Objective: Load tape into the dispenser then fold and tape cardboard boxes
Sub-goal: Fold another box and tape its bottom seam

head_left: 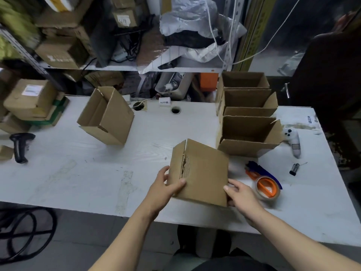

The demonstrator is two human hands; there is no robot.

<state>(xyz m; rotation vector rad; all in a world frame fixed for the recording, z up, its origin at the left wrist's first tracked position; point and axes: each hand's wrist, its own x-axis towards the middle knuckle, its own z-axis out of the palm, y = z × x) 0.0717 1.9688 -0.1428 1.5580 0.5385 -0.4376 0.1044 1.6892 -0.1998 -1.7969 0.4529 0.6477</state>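
A small brown cardboard box point(205, 173) stands on the white table point(78, 173) near its front edge, flaps closed on top with a rough centre seam. My left hand point(166, 184) grips its left side, thumb on the top face. My right hand point(241, 192) holds the box's right lower corner, fingers curled under its edge. An orange and blue tape dispenser point(263, 180) with a roll of clear tape lies just right of my right hand.
Three open boxes point(248, 114) stand in a row at the back right. Another open box point(106, 116) tilts at the back left. A black scanner point(20, 146) lies at the left edge, a white controller point(293, 141) and small black item point(294, 169) at right.
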